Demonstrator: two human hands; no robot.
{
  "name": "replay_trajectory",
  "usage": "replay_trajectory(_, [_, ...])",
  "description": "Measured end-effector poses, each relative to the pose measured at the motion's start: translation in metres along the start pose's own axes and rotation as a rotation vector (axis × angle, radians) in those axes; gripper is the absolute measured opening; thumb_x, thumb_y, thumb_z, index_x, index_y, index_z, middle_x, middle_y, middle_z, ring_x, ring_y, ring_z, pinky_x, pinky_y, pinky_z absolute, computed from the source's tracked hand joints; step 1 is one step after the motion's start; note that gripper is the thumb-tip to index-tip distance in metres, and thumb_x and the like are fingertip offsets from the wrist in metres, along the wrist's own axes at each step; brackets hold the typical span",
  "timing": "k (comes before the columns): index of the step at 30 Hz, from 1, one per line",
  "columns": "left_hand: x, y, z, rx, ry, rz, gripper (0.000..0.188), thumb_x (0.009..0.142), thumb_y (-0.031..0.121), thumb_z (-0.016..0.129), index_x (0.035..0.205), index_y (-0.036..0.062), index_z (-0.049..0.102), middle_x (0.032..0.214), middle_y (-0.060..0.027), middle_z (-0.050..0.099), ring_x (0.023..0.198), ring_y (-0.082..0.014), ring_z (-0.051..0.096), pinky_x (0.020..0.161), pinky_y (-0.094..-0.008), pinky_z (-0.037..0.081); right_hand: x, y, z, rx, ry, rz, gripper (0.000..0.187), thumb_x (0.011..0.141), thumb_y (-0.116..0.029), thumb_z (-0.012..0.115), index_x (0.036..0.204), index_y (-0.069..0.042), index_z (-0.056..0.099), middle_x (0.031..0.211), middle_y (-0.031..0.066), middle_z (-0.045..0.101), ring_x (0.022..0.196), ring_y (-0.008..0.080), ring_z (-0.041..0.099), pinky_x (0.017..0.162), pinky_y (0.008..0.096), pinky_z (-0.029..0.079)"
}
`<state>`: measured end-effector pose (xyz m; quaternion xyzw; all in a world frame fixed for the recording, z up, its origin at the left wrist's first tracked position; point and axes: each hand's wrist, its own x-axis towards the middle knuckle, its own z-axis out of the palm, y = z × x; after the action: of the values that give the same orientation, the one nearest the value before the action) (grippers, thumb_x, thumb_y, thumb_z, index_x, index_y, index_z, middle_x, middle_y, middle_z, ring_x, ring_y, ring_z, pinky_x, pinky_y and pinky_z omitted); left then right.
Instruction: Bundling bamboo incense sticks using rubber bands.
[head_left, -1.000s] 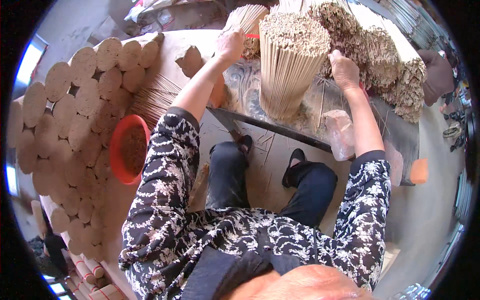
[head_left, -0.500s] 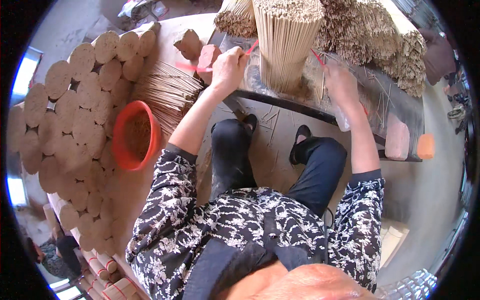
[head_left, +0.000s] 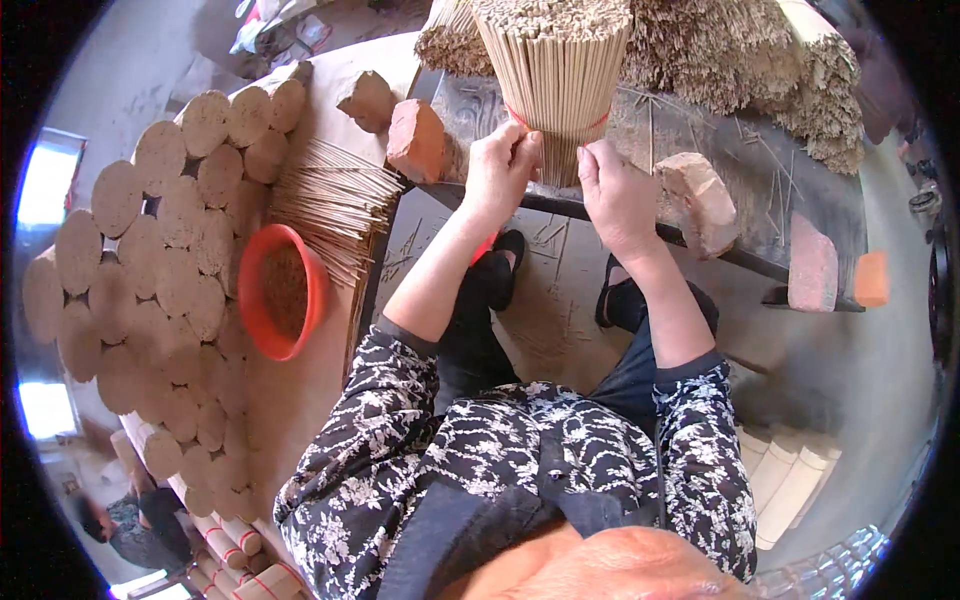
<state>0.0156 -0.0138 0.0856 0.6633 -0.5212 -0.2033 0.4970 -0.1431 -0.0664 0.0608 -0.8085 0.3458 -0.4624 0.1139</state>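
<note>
A thick upright bundle of thin sticks [head_left: 552,90] stands at the front edge of the dark bench. A red strip [head_left: 515,117] runs round the bundle, showing at both its sides. At the bundle's left my left hand [head_left: 498,175] is closed in a pinch on one end of that strip. My right hand [head_left: 618,198], closed with thumb and fingers together, is at the bundle's right, where the strip runs into its grip. Both hands are in front of the bundle, a short gap apart. Something red shows below my left wrist.
Broken brick pieces [head_left: 415,140] rest left of the bundle, another brick [head_left: 697,205] right of it. Stick heaps [head_left: 720,60] lie behind. At left are stacked round bundles [head_left: 180,220], loose sticks [head_left: 335,205] and a red bowl [head_left: 318,300]. The bench's dark top [head_left: 740,160] carries stray sticks.
Both hands have moved inward and closer together in front of the bundle. The red strip, earlier stretched out to either side, now lies against the bundle. The view has shifted slightly.
</note>
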Motion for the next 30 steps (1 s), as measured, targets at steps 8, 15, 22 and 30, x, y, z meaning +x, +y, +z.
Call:
replay_trajectory(8, [0.004,0.026,-0.005,-0.156,-0.053,-0.047,0.023,0.092,0.016,0.061,0.083,-0.0054,0.064,0.069,-0.0027,0.062,0.065,-0.0068,0.054,0.060,-0.0248,0.046,0.007,-0.024,0.004,0.138,0.087,-0.168,0.011,0.088,-0.012,0.062,0.083,-0.008,0.052,0.065,0.0100,0.058,0.056,0.0276,0.060,0.049,0.0379,0.050])
replay_trajectory(15, [0.009,0.022,-0.010,-0.276,-0.244,-0.174,0.025,0.092,0.017,0.062,0.086,-0.0061,0.069,0.075,-0.0005,0.065,0.071,-0.0042,0.055,0.064,-0.0232,0.047,-0.001,-0.036,0.011,0.102,0.000,-0.172,0.009,0.083,-0.004,0.061,0.087,-0.005,0.053,0.063,0.0093,0.056,0.055,0.0259,0.061,0.048,0.0360,0.050])
replay_trajectory(22, [0.014,0.022,-0.011,-0.443,-0.388,-0.193,0.024,0.090,0.019,0.064,0.092,-0.0044,0.070,0.082,-0.0063,0.070,0.074,-0.0094,0.062,0.072,-0.0244,0.051,-0.008,-0.034,0.012,0.110,-0.101,-0.162,0.017,0.083,0.002,0.061,0.100,0.002,0.057,0.069,0.0168,0.061,0.062,0.0313,0.064,0.053,0.0385,0.051])
replay_trajectory(30, [0.010,0.005,-0.005,-0.406,-0.321,-0.116,0.019,0.089,0.015,0.067,0.095,-0.0039,0.069,0.082,-0.0039,0.069,0.074,-0.0089,0.061,0.073,-0.0245,0.051,-0.015,-0.012,-0.015,0.628,-0.013,0.353,0.024,0.094,-0.025,0.057,0.090,-0.002,0.054,0.078,0.0045,0.060,0.072,0.0108,0.058,0.063,0.0269,0.047])
